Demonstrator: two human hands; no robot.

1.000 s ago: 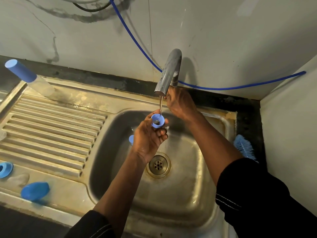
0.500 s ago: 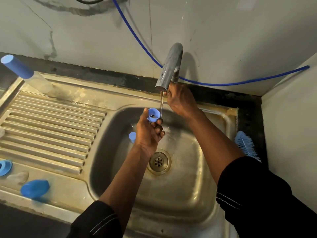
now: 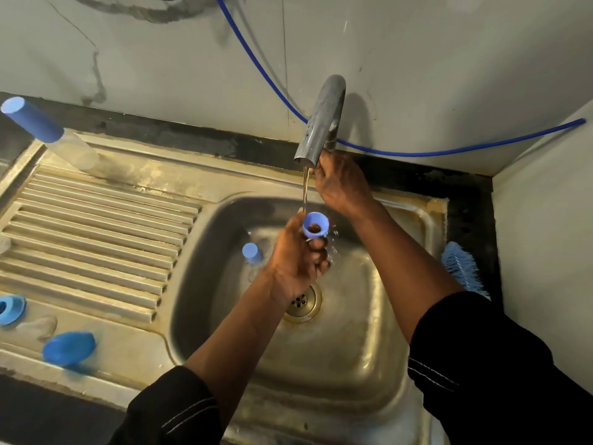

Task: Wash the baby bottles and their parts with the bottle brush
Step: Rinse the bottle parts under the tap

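While the tap [image 3: 322, 123] runs onto it, the left hand [image 3: 296, 263] grips a blue ring [image 3: 315, 225] over the sink [image 3: 369, 335]; right hand [image 3: 342, 185] at the tap's base, fingers hidden.

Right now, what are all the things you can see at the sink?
tap: one, silver, behind sink, water running
sink: one, steel, middle
draining board: one, steel, left of sink
held ring: one, blue, under the stream
basin bottle: one, clear with blue cap, in the sink
board bottle: one, clear with blue cap, back left
spare ring: one, blue, far left
cap: one, blue, front left
bottle brush: one, blue, right of sink
hose: one, blue, on wall
hands: two; left hand grips held ring, right hand grips tap
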